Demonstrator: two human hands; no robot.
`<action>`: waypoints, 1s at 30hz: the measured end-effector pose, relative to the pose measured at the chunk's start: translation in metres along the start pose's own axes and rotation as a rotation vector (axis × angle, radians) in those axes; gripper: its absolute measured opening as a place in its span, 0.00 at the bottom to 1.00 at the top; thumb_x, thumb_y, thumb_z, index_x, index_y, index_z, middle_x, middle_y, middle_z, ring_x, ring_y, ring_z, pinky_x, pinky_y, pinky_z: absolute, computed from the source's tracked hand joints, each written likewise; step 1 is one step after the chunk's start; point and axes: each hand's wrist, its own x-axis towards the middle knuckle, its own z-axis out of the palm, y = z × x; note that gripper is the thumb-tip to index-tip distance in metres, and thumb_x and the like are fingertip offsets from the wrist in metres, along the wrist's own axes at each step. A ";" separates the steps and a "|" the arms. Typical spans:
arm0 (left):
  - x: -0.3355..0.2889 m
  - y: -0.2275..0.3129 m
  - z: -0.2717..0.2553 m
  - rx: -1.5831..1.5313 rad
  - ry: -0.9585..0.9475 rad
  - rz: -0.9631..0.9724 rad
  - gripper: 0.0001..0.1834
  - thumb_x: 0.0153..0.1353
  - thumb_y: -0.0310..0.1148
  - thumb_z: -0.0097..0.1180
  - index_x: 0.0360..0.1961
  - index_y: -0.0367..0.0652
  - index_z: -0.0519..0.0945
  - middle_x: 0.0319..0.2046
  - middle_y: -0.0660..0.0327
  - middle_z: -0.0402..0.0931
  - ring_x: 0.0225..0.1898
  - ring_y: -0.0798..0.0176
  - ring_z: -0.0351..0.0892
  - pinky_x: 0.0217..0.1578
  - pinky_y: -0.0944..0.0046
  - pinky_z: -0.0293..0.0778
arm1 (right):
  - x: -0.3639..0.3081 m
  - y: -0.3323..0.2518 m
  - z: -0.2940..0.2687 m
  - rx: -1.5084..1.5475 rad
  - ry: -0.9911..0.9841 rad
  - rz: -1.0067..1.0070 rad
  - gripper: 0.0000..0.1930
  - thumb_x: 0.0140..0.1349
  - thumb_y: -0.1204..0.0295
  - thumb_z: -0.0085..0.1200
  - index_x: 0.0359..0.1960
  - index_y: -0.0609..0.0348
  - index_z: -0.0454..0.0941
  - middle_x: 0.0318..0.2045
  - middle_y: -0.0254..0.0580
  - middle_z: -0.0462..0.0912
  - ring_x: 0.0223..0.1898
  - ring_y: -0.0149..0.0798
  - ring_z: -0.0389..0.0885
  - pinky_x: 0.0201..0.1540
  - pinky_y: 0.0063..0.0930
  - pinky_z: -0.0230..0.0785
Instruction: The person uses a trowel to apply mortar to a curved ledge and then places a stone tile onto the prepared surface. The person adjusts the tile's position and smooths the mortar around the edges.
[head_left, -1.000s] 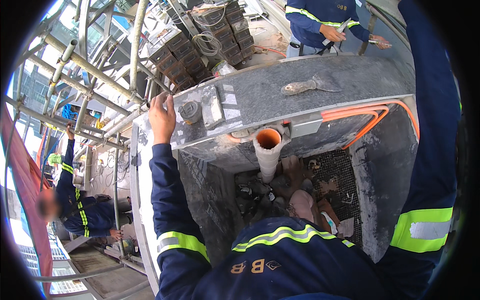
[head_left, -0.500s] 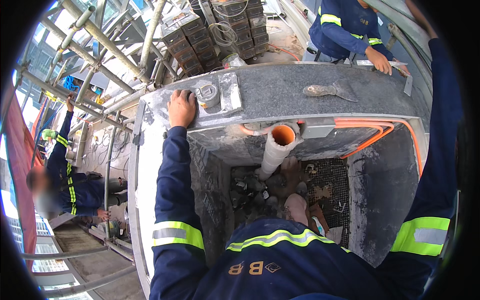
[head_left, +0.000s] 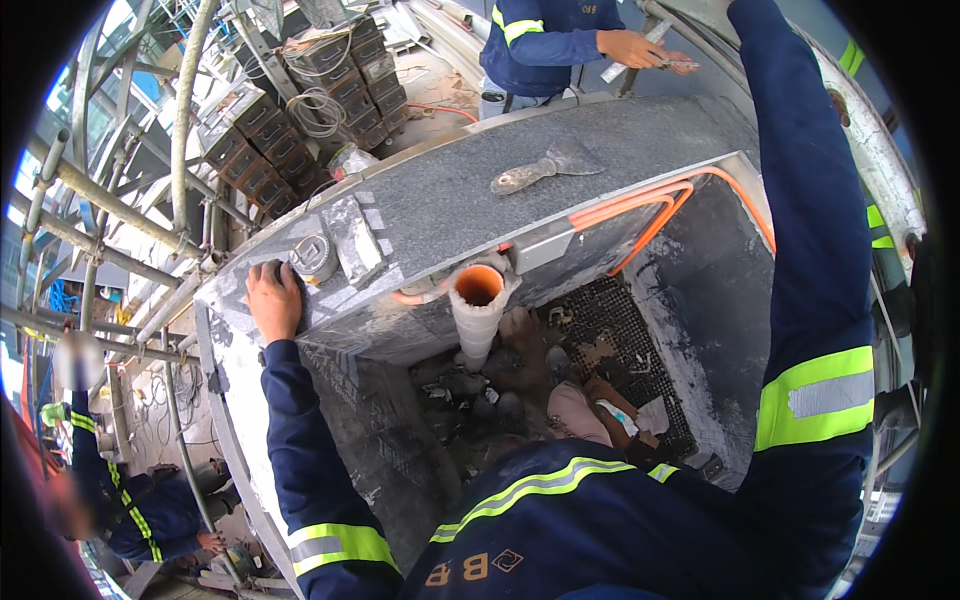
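My left hand [head_left: 275, 300] rests on the near edge of the grey stone ledge [head_left: 440, 180], its fingers lying forward over the top beside a small dark object. Just right of the fingers is a round silver-and-white tin or tape-like item [head_left: 313, 258], and beyond it a whitish, dust-covered slab [head_left: 354, 238]. My right arm [head_left: 815, 200] reaches up along the right side, and its hand is past the top of the picture. A putty knife [head_left: 548, 168] with a dusty handle lies on the ledge, touched by neither hand.
Below me, a white-wrapped pipe [head_left: 480, 310] with an orange mouth stands in a dark pit with rubble and black mesh [head_left: 610, 330]. Orange conduits [head_left: 660, 215] run along its wall. A co-worker [head_left: 550, 45] holds a flat tool beyond the ledge; another person [head_left: 130, 490] is at left near scaffold pipes [head_left: 110, 220].
The view has turned, so the ledge and pit sit further left and tilted. My left hand stays at the same spot on the ledge. My right hand has gone out of the picture.
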 end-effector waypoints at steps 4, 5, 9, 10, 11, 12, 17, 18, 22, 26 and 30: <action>0.002 0.000 -0.003 0.007 -0.026 -0.028 0.16 0.70 0.43 0.56 0.47 0.44 0.85 0.50 0.55 0.80 0.55 0.48 0.76 0.56 0.47 0.69 | 0.007 0.006 0.000 0.012 -0.009 -0.001 0.16 0.61 0.69 0.50 0.43 0.71 0.79 0.42 0.74 0.83 0.48 0.71 0.82 0.52 0.58 0.75; 0.001 0.001 -0.002 -0.001 -0.027 -0.027 0.16 0.70 0.43 0.56 0.47 0.44 0.85 0.50 0.55 0.80 0.55 0.48 0.76 0.56 0.47 0.69 | 0.007 0.008 0.001 0.014 -0.004 -0.001 0.16 0.61 0.69 0.50 0.43 0.71 0.79 0.42 0.74 0.83 0.48 0.71 0.82 0.52 0.58 0.75; 0.001 0.009 0.002 -0.032 -0.025 -0.023 0.15 0.70 0.42 0.56 0.47 0.43 0.85 0.50 0.54 0.79 0.55 0.47 0.76 0.56 0.48 0.69 | 0.003 0.017 -0.002 -0.041 0.051 -0.030 0.15 0.61 0.70 0.50 0.43 0.70 0.79 0.42 0.73 0.83 0.48 0.71 0.82 0.52 0.59 0.74; 0.001 0.006 -0.001 -0.019 -0.020 -0.021 0.15 0.70 0.42 0.56 0.46 0.43 0.85 0.50 0.54 0.79 0.55 0.47 0.76 0.56 0.47 0.69 | 0.003 0.011 -0.003 -0.021 0.031 -0.019 0.15 0.61 0.70 0.50 0.43 0.70 0.79 0.42 0.73 0.83 0.48 0.71 0.82 0.52 0.59 0.74; 0.002 0.004 -0.004 -0.007 -0.016 -0.018 0.15 0.70 0.42 0.55 0.46 0.43 0.85 0.50 0.54 0.79 0.55 0.47 0.76 0.56 0.47 0.69 | 0.003 0.006 -0.004 -0.002 0.010 -0.009 0.15 0.61 0.70 0.50 0.43 0.70 0.79 0.43 0.73 0.83 0.48 0.71 0.81 0.52 0.59 0.74; 0.001 0.002 -0.003 -0.006 -0.003 -0.016 0.15 0.70 0.42 0.55 0.46 0.43 0.85 0.50 0.53 0.80 0.54 0.46 0.77 0.55 0.47 0.69 | 0.002 0.001 -0.005 0.017 -0.011 0.001 0.15 0.62 0.70 0.50 0.43 0.69 0.79 0.43 0.72 0.83 0.48 0.71 0.81 0.53 0.59 0.74; -0.001 -0.002 -0.007 0.023 0.023 -0.017 0.14 0.70 0.41 0.55 0.43 0.42 0.85 0.47 0.53 0.80 0.52 0.46 0.78 0.53 0.47 0.71 | -0.003 -0.016 -0.009 0.047 0.006 0.043 0.16 0.65 0.67 0.53 0.45 0.69 0.79 0.43 0.71 0.84 0.48 0.71 0.81 0.53 0.59 0.74; 0.000 0.000 -0.007 0.020 0.031 -0.012 0.14 0.69 0.41 0.55 0.43 0.42 0.85 0.46 0.53 0.81 0.52 0.46 0.78 0.52 0.47 0.71 | -0.003 -0.013 -0.009 0.043 0.011 0.040 0.16 0.65 0.66 0.54 0.46 0.69 0.79 0.43 0.71 0.84 0.48 0.71 0.81 0.53 0.59 0.74; 0.004 0.010 0.001 0.016 0.044 0.050 0.14 0.70 0.40 0.54 0.40 0.41 0.84 0.44 0.52 0.81 0.51 0.45 0.78 0.51 0.46 0.72 | 0.006 0.016 -0.003 0.080 0.286 -0.068 0.19 0.67 0.63 0.54 0.47 0.70 0.76 0.40 0.69 0.83 0.45 0.71 0.81 0.50 0.59 0.74; 0.004 0.001 0.007 0.067 0.020 0.077 0.14 0.69 0.38 0.53 0.38 0.40 0.85 0.43 0.52 0.81 0.50 0.44 0.79 0.50 0.45 0.73 | -0.033 -0.015 -0.094 0.305 0.248 -0.171 0.14 0.67 0.68 0.54 0.42 0.71 0.76 0.37 0.72 0.82 0.44 0.72 0.80 0.48 0.58 0.73; 0.005 -0.040 0.006 0.075 0.010 0.160 0.14 0.69 0.33 0.50 0.38 0.32 0.83 0.44 0.39 0.80 0.46 0.34 0.78 0.48 0.42 0.74 | -0.112 -0.012 -0.210 0.184 0.334 -0.465 0.08 0.59 0.78 0.54 0.35 0.73 0.73 0.31 0.73 0.80 0.40 0.73 0.80 0.42 0.57 0.73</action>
